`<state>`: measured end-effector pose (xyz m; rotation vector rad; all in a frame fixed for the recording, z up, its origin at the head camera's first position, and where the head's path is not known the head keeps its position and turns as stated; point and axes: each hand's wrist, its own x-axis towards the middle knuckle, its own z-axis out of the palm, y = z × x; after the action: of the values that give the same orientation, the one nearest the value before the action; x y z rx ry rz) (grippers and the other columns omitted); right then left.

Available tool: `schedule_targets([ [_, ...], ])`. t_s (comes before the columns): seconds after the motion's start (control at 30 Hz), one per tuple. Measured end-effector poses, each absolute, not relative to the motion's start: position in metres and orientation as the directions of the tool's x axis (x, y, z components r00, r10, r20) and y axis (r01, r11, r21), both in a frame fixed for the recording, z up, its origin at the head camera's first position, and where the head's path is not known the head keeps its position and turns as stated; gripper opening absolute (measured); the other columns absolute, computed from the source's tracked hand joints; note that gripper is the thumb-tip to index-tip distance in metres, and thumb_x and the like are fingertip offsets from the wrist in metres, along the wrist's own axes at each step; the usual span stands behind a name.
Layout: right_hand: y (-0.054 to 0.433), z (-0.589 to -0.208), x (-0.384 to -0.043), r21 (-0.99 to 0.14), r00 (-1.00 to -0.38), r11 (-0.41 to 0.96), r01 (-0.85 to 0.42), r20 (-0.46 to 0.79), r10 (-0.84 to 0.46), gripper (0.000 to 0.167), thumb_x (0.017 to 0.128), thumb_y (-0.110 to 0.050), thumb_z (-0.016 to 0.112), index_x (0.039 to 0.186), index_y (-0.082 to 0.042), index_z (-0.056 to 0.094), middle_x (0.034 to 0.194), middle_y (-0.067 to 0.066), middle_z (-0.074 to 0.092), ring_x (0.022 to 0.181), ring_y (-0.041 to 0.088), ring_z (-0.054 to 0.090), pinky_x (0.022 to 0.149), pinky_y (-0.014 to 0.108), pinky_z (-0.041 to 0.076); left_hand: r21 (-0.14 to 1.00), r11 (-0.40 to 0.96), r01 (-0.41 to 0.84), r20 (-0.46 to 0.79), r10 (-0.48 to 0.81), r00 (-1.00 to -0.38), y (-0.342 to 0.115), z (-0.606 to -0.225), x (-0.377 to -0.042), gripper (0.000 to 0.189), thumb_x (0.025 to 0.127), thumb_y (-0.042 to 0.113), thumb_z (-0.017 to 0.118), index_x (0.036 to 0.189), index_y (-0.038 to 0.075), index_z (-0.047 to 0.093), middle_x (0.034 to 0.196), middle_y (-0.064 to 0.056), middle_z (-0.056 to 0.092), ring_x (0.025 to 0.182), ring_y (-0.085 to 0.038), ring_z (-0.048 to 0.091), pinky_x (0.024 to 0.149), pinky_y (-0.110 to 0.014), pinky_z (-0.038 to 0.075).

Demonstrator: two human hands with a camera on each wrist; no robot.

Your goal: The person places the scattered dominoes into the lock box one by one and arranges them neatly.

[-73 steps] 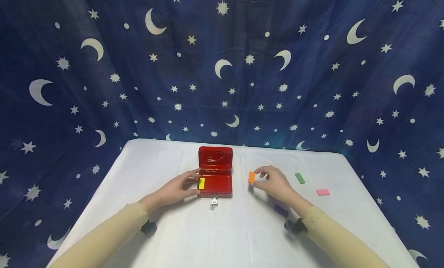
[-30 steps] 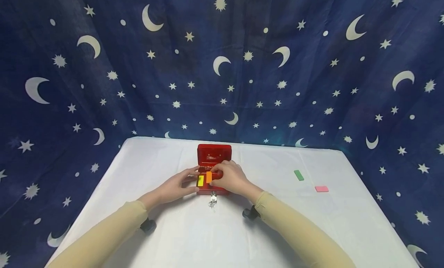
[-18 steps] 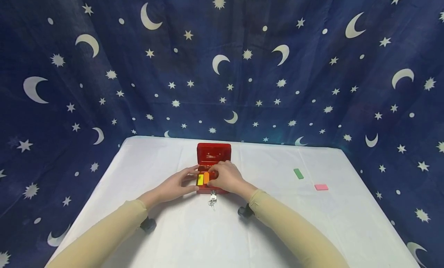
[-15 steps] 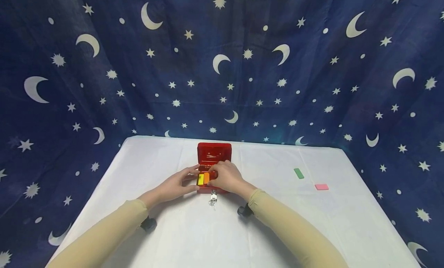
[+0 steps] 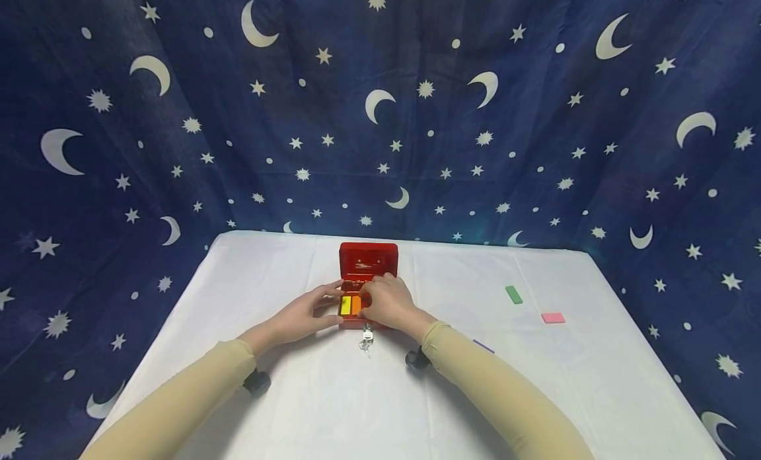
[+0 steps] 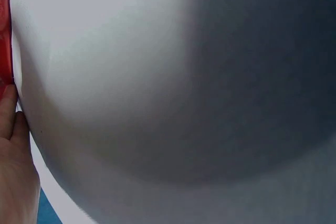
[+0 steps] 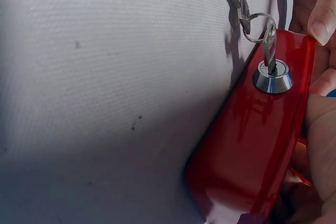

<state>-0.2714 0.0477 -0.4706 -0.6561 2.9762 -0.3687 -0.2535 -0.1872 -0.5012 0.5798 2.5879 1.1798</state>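
A small red cash box (image 5: 370, 256) stands on the table with its lid up. My left hand (image 5: 300, 316) holds its left side, thumb at the front corner and fingertips by the hinge corner. In the left wrist view, fingers (image 6: 8, 111) reach the red wall. Inside the box lie a yellow rectangular block (image 5: 346, 306) and, beside it, an orange rectangular block (image 5: 356, 305). My right hand (image 5: 389, 303) reaches in over the box, pinching the orange block between thumb and fingers. Its palm and fingers hide the box's right part. A key (image 7: 270, 51) sits in the front lock (image 7: 273, 76).
On the right of the white table (image 5: 333, 407) lie a green block (image 5: 514, 295) and a pink block (image 5: 553, 318). A purple block (image 5: 483, 346) shows partly past my right sleeve. A dark blue curtain with moons and stars rises behind the table.
My right hand has carried the orange block from the table's right into the box, setting it beside the yellow one. My left hand has stayed at the box's left side.
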Motion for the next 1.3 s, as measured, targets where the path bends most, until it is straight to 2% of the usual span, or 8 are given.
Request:
schedule_targets([
  [0.23, 0.0462, -0.4714, -0.2733, -0.23, -0.906, 0.884, -0.407, -0.024, -0.423, 0.043, 0.08, -0.041, 0.087, 0.116, -0.019, 0.077, 0.097, -0.007, 0.072, 0.094, 0.015, 0.051, 0.091, 0.035, 0.046, 0.763, 0.592, 0.258, -0.054, 0.456, -0.888, -0.1876, -0.5025, -0.2527, 0.06, 0.089, 0.048, 0.078, 0.141, 0.028, 0.054, 0.162, 0.022, 0.032, 0.14, -0.014, 0.048, 0.119, -0.056, 0.03],
  [0.8, 0.0436, -0.4716, -0.2732, -0.237, -0.908, 0.886, -0.398, -0.034, -0.417, 0.045, 0.079, -0.041, 0.087, 0.117, -0.02, 0.077, 0.1, -0.008, 0.073, 0.096, 0.016, 0.051, 0.092, 0.036, 0.045, 0.761, 0.609, 0.224, -0.077, 0.428, -0.901, -0.1859, -0.5009, -0.2526, 0.061, 0.087, 0.046, 0.08, 0.14, 0.027, 0.055, 0.162, 0.016, 0.034, 0.142, -0.018, 0.046, 0.117, -0.058, 0.032],
  [1.3, 0.0433, -0.4734, -0.2736, -0.257, -0.908, 0.881, -0.397, -0.029, -0.418, 0.043, 0.079, -0.041, 0.087, 0.115, -0.02, 0.077, 0.101, -0.008, 0.073, 0.094, 0.016, 0.05, 0.09, 0.036, 0.044, 0.76, 0.607, 0.231, -0.075, 0.435, -0.897, -0.1866, -0.5012, -0.2532, 0.061, 0.086, 0.055, 0.078, 0.137, 0.031, 0.055, 0.162, 0.02, 0.032, 0.141, -0.015, 0.047, 0.118, -0.06, 0.028],
])
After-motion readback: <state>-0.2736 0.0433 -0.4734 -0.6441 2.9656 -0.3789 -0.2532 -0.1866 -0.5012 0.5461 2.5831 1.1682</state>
